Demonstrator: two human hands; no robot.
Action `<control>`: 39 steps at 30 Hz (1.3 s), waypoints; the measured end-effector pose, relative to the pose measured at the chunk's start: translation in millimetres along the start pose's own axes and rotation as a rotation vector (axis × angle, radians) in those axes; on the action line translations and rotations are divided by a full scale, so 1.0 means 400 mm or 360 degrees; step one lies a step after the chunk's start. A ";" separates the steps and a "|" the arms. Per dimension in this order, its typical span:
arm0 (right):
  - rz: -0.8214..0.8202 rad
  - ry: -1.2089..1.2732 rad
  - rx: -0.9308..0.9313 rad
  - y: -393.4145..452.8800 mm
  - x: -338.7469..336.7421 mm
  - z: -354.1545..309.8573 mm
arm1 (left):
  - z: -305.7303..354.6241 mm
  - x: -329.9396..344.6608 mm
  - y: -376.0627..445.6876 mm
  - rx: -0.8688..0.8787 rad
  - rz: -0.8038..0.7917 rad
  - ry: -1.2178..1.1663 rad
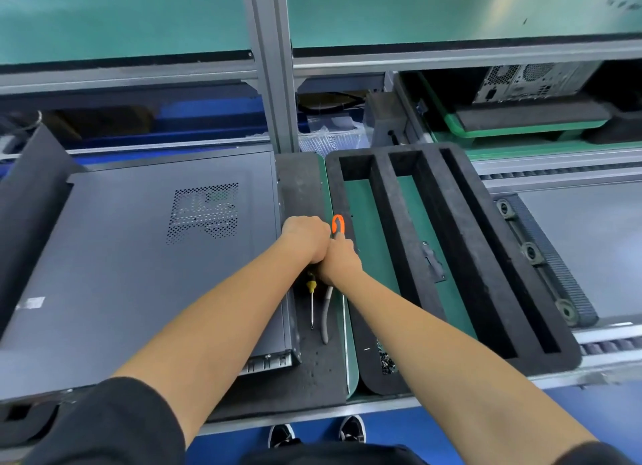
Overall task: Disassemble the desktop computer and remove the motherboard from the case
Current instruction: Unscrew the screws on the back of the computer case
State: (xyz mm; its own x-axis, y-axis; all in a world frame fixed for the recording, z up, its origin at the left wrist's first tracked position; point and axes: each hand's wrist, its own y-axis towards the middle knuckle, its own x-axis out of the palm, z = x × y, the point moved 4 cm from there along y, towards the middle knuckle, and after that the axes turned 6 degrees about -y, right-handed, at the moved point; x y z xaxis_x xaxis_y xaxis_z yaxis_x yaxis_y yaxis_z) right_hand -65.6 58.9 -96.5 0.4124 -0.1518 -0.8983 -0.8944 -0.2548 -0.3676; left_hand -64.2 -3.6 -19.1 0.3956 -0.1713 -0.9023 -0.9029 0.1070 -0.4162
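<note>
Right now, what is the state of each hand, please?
Left hand: fingers curled; what it grips is hidden.
Right hand: curled round the orange-handled tool.

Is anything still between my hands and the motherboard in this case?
Yes. The case lies closed: its side panel with the vent grille covers the interior, so no motherboard shows. Both hands, left and right, are beside it, at an orange-handled tool.

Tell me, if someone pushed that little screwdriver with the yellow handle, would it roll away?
Probably a little. The screwdriver has a thin round shaft and a rounded yellow handle, so a sideways push could set it rolling. It lies on a dark foam-looking mat, which would likely slow it quickly. It looks stiff and light, so easy to lift.
</note>
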 end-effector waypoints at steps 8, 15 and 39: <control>0.0173 0.0000 0.0010 0.014 0.010 -0.038 | -0.007 -0.030 -0.043 0.0097 0.0300 -0.0133; 0.0162 0.0329 0.0110 0.021 -0.012 -0.067 | -0.043 -0.061 -0.064 0.0132 0.0587 -0.0823; 0.0961 0.1155 0.0091 -0.291 -0.305 -0.216 | -0.210 -0.106 -0.265 -0.0034 0.1338 -0.1912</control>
State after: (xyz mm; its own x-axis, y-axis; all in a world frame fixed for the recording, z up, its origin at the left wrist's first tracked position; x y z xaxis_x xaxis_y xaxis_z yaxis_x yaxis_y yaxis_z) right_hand 3.1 24.7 76.7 -0.1333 -0.8047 -0.5785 -0.9911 0.1053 0.0819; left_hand 0.6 -89.9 72.8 -0.3478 0.8348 -0.4268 -0.9313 -0.2550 0.2602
